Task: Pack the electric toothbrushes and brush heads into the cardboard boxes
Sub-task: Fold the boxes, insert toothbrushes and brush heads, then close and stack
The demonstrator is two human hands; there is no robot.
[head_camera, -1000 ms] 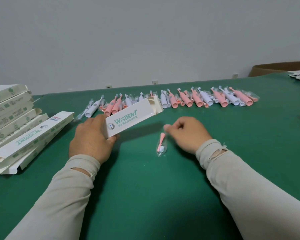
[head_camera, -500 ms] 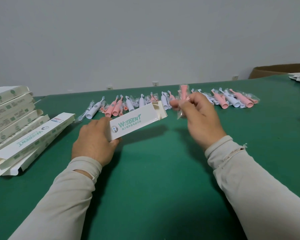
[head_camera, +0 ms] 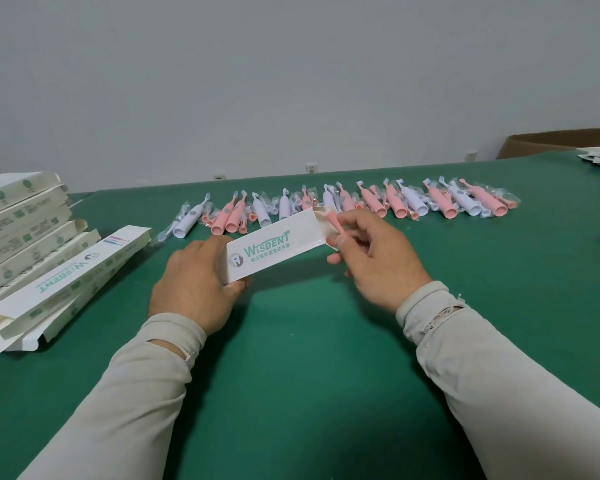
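Fingers of right hand [head_camera: 378,261] pinch pink brush head [head_camera: 336,226] at left-hand-held [head_camera: 194,282] box's [head_camera: 274,245] open end.

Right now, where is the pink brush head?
In the head view, right of centre, the right hand pinches the pink brush head at the open end of the white box, which the left hand holds.
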